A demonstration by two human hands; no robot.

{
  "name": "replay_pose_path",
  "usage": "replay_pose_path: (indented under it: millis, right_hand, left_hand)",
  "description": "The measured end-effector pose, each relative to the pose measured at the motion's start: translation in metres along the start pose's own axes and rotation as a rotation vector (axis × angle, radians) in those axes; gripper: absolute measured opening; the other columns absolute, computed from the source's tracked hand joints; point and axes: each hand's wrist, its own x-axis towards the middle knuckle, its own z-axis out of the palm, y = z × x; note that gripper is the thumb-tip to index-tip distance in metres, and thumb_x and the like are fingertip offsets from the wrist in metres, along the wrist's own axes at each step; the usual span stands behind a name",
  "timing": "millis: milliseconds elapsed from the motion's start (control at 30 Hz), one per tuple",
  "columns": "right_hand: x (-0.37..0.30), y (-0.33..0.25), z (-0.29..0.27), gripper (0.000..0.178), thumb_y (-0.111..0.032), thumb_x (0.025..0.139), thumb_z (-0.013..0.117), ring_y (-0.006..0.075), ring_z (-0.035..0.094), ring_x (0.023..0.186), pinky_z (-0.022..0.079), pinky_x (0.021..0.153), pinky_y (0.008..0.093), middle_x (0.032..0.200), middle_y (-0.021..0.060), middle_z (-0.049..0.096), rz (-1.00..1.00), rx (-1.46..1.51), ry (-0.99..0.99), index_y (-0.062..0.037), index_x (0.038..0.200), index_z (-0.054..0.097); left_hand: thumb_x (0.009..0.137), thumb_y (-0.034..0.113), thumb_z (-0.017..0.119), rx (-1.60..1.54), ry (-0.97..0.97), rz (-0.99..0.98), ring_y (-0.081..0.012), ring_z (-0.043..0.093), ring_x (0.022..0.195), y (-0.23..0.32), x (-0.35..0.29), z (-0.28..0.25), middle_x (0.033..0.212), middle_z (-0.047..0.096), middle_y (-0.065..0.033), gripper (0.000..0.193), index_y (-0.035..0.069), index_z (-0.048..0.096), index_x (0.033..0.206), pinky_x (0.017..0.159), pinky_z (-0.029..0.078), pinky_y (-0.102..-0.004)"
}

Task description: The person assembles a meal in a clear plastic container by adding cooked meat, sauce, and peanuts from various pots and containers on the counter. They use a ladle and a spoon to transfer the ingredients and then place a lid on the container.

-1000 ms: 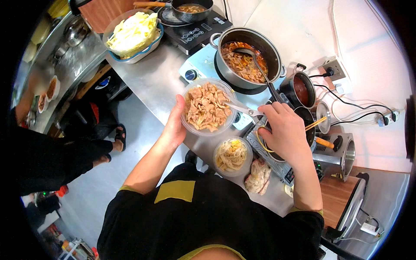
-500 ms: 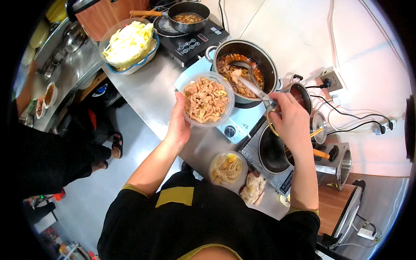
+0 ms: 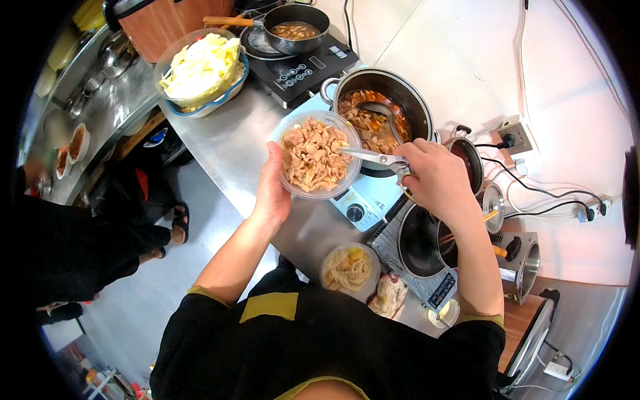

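My left hand (image 3: pixel 269 190) grips a clear round plastic bowl (image 3: pixel 355 167) from its left side, thumb along the rim. Cooked meat pieces (image 3: pixel 312 157) fill it. In my right hand (image 3: pixel 433 175) is a pair of metal kitchen scissors (image 3: pixel 373 157), the tips at the right side of the meat. Just beyond the bowl stands a steel pot (image 3: pixel 421 110) of reddish stew (image 3: pixel 365 127), with a ladle (image 3: pixel 385 112) resting in it. Part of the scissors' handles is hidden by my fingers.
A light-blue cooker (image 3: pixel 357 210) supports the pot. Further left are a black hob (image 3: pixel 303 73), a small pan (image 3: pixel 320 30) and a bowl of cut cabbage (image 3: pixel 203 70). Nearer me sit a dark pan (image 3: pixel 417 240) and a noodle bowl (image 3: pixel 350 270). A person (image 3: pixel 113 233) stands at left.
My right hand has brought the scissors back from over the pot to the bowl. The piece at their tips over the pot is no longer there. The left hand holds nearly still.
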Motion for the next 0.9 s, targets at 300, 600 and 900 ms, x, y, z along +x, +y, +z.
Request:
replay_pose_path:
  millis: [300, 600, 900]
  right_hand:
    - [0.000, 0.005, -0.023, 0.029, -0.012, 0.067, 0.070, 0.0285, 0.061, 0.086, 0.050, 0.071, 0.0387, 0.085, 0.0105, 0.060, 0.157, -0.121, 0.042, -0.0078, 0.094, 0.060]
    - [-0.010, -0.042, -0.028, 0.024, -0.010, 0.066, 0.067, 0.0273, 0.061, 0.085, 0.049, 0.073, 0.0382, 0.086, 0.0100, 0.060, -0.035, -0.135, 0.054, -0.0054, 0.089, 0.059]
    - [-0.142, -0.080, 0.076, 0.031, -0.015, 0.068, 0.071, 0.0275, 0.061, 0.078, 0.050, 0.066, 0.0368, 0.084, 0.0088, 0.061, 0.252, 0.257, 0.018, -0.0071, 0.095, 0.057]
  left_hand:
    - [0.085, 0.070, 0.039, -0.008, 0.044, 0.000, -0.0245, 0.038, 0.131, 0.001, 0.000, -0.013, 0.142, 0.039, -0.0117, 0.087, 0.002, 0.032, 0.140, 0.110, 0.027, -0.0394]
    - [0.083, 0.072, 0.040, 0.007, 0.033, -0.040, -0.0256, 0.035, 0.133, 0.008, -0.017, -0.011, 0.143, 0.037, -0.0130, 0.091, 0.003, 0.031, 0.141, 0.110, 0.026, -0.0403]
    - [0.085, 0.069, 0.038, 0.026, 0.131, 0.062, -0.0290, 0.033, 0.133, 0.028, -0.041, -0.052, 0.144, 0.035, -0.0154, 0.087, 0.005, 0.029, 0.142, 0.111, 0.025, -0.0441]
